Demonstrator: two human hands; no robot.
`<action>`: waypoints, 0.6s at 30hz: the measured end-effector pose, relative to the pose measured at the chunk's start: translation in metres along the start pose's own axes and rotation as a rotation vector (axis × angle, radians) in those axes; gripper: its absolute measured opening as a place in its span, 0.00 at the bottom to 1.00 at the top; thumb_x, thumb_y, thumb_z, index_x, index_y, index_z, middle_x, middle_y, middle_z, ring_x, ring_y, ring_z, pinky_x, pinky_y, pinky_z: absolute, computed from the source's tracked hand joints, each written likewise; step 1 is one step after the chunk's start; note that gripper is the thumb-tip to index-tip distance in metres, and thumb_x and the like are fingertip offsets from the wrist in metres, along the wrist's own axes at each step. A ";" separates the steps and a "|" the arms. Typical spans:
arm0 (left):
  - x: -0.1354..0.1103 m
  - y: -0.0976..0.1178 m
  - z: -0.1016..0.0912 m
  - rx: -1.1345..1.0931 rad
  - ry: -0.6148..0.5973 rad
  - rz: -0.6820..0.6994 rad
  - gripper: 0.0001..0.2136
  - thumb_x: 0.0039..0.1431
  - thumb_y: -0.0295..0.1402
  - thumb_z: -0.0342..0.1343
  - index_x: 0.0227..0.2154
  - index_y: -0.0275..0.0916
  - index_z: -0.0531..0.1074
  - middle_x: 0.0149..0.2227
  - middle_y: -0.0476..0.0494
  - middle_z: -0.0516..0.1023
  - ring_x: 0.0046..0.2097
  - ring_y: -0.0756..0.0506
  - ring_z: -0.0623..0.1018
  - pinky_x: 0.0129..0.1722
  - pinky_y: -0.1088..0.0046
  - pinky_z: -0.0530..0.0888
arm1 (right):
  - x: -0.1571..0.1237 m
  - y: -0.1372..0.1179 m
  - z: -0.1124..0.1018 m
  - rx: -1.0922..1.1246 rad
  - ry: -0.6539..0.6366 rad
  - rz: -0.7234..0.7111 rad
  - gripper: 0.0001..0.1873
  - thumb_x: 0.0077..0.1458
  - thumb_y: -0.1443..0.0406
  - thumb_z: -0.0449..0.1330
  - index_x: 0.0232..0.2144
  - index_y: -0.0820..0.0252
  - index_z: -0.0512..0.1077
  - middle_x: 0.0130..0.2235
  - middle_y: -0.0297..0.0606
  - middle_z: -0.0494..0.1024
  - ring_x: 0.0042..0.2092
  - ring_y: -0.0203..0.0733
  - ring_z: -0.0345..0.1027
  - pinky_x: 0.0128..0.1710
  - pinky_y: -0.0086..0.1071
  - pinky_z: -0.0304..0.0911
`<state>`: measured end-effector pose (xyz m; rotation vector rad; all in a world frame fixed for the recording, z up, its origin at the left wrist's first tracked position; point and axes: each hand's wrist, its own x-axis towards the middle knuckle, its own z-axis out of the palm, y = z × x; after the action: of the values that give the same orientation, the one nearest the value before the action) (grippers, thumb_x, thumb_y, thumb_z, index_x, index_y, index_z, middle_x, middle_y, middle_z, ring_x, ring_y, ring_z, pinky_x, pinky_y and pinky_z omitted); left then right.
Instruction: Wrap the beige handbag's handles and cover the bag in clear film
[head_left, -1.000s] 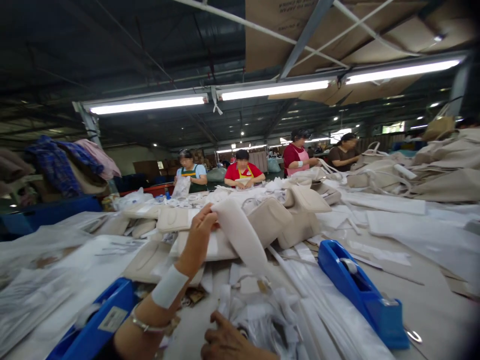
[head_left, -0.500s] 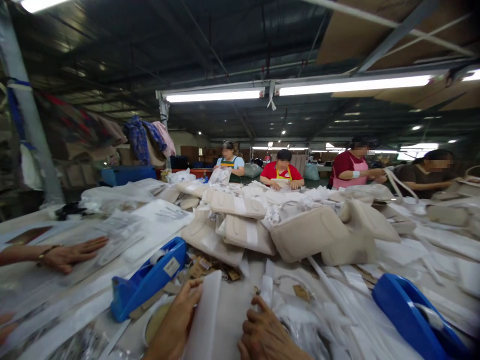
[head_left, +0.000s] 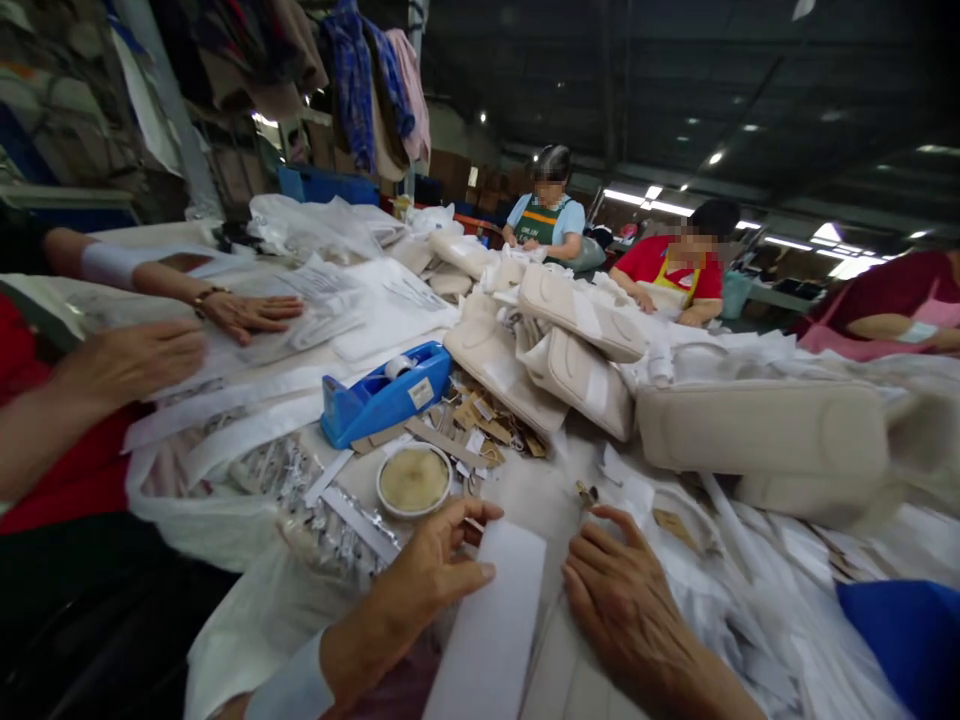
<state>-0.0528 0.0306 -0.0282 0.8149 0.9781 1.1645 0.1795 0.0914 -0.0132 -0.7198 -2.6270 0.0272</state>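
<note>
My left hand (head_left: 431, 565) grips the left edge of a white strip (head_left: 499, 600), perhaps paper or foam, between thumb and fingers. The strip lies lengthwise over a beige piece (head_left: 536, 490) on the table. Just right of it, my right hand (head_left: 630, 590) rests with curled fingers; what they hold, if anything, is hidden. A small brass-coloured metal clasp (head_left: 587, 493) shows right beyond its fingertips. Past my left hand stands a round tub (head_left: 414, 480) with a yellowish content.
A blue tape dispenser (head_left: 386, 392) stands beside several brown tags (head_left: 487, 415). Beige bags (head_left: 761, 425) are heaped ahead, and another blue object (head_left: 904, 640) lies at right. At left, a co-worker's hands (head_left: 251, 312) rest over clear plastic bags. More people work across the table.
The view has swung left and down, so the tub and the left co-worker show more. The white strip, tilted up before, now lies flatter under my left hand.
</note>
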 end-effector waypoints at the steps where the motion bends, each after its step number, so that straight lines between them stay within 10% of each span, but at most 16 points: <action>1: 0.001 -0.002 -0.001 -0.017 0.004 0.012 0.28 0.42 0.31 0.64 0.50 0.39 0.68 0.40 0.45 0.75 0.39 0.46 0.74 0.38 0.73 0.69 | 0.000 0.000 -0.002 0.013 0.010 -0.003 0.16 0.63 0.72 0.48 0.24 0.58 0.66 0.25 0.31 0.66 0.32 0.38 0.58 0.56 0.49 0.49; 9: 0.001 0.002 0.000 0.024 0.078 -0.008 0.16 0.50 0.30 0.56 0.44 0.40 0.76 0.38 0.45 0.75 0.35 0.48 0.72 0.33 0.75 0.66 | 0.001 0.000 -0.021 0.049 0.064 0.002 0.16 0.62 0.74 0.48 0.23 0.58 0.65 0.25 0.32 0.66 0.31 0.37 0.59 0.54 0.49 0.51; 18: 0.027 -0.016 0.026 0.057 -0.086 0.190 0.28 0.43 0.26 0.62 0.52 0.41 0.73 0.52 0.41 0.67 0.51 0.40 0.71 0.52 0.63 0.68 | 0.004 0.005 -0.040 0.043 0.140 -0.102 0.13 0.59 0.76 0.49 0.26 0.59 0.65 0.25 0.32 0.69 0.31 0.37 0.63 0.50 0.47 0.54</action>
<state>-0.0202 0.0526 -0.0379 1.0131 0.8804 1.2569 0.1944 0.0943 0.0243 -0.5521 -2.5175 0.0040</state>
